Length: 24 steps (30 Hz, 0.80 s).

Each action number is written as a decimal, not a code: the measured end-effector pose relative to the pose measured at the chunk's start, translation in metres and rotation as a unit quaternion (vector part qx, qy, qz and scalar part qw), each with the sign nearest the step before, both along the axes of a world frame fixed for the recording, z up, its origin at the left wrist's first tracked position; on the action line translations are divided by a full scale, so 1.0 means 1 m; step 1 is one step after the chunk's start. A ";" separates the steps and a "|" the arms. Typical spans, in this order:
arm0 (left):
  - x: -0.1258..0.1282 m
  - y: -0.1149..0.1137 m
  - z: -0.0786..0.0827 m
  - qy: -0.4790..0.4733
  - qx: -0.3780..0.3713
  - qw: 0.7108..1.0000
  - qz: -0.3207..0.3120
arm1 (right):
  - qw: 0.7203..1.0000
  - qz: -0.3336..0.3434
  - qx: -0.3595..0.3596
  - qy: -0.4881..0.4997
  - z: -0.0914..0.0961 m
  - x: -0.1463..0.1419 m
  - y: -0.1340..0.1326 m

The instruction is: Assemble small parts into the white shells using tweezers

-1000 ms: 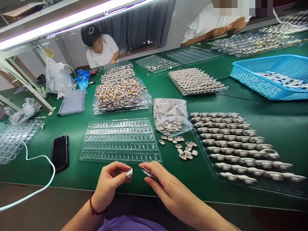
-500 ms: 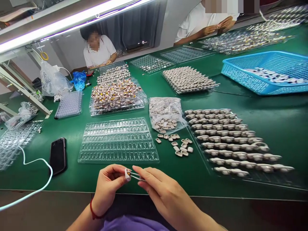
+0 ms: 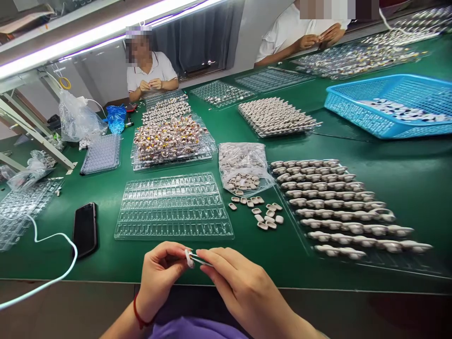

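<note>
My left hand [image 3: 160, 275] pinches a small white shell piece [image 3: 189, 258] near the table's front edge. My right hand [image 3: 235, 287] grips thin metal tweezers [image 3: 199, 260], and their tips touch the white piece. Just beyond my hands lies an empty clear blister tray [image 3: 174, 207]. Several loose white pieces [image 3: 263, 212] lie to the right of it, spilling from a clear plastic bag [image 3: 242, 167]. A clear tray filled with rows of white pieces [image 3: 339, 207] lies further right.
A black phone [image 3: 85, 229] and a white cable [image 3: 45, 263] lie at the left. Filled trays [image 3: 171, 139], a blue basket [image 3: 391, 103] and more trays sit further back. Two people in white shirts work at the table's far side.
My hands came together: the tweezers' tips moved left from apart to touching the white piece in my left hand. The view shifted slightly.
</note>
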<state>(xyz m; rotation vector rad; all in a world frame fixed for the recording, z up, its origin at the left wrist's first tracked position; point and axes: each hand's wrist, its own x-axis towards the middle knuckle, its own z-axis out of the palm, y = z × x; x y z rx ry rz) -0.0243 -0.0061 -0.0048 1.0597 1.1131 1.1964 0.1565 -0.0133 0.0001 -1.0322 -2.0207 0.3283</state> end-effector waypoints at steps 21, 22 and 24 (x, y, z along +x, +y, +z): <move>0.002 0.001 -0.004 -0.036 -0.045 0.998 0.002 | 0.996 -0.005 0.013 0.086 -0.014 -0.003 -0.004; 0.002 0.001 -0.004 -0.050 -0.053 0.997 0.005 | 0.995 -0.005 0.006 0.102 -0.016 -0.004 -0.005; 0.004 0.000 -0.006 -0.077 -0.064 0.995 0.013 | 0.990 -0.003 -0.016 0.138 -0.019 -0.007 -0.006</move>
